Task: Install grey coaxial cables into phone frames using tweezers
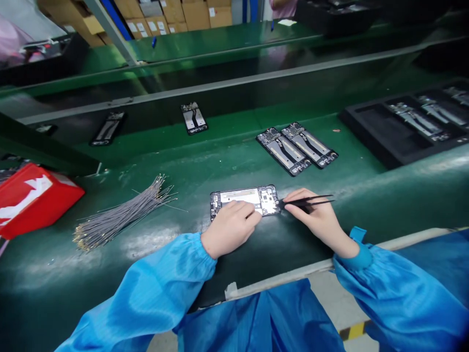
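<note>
Open black phone chassis with exposed circuit board and pale metal plate (244, 200) lies flat on the dark green desk (205, 166), directly under the fingers of both hands. Left hand (230, 227) rests on its near edge, fingers (252, 215) curled narrow and pressing on the board's right part, holding nothing. Right hand (318, 220) sits just right of the chassis, fingers pinched on thin black tweezers (308, 200); the tweezers' tip touches the chassis' right end, their long legs run out to the right past the knuckles. Both arms wear shiny blue sleeves (154, 298).

Left of the left fingers, well apart: loose bundle of thin grey wires with gold ends (120, 217), fanned on the desk. Further left, a red cardboard box with white print (34, 198).

Beyond the right fingers: two more open black phone chassis side by side (296, 146), touching or nearly so, angled. Further right of them, a black moulded tray (370, 124) with several similar units in its slots. Beyond the left fingers, on the darker conveyor strip, one open chassis (194, 118) and another to its left (108, 129), blurred. Brown cartons (198, 12) stacked at the far back. Details of the board under the fingertips are too small to tell.
</note>
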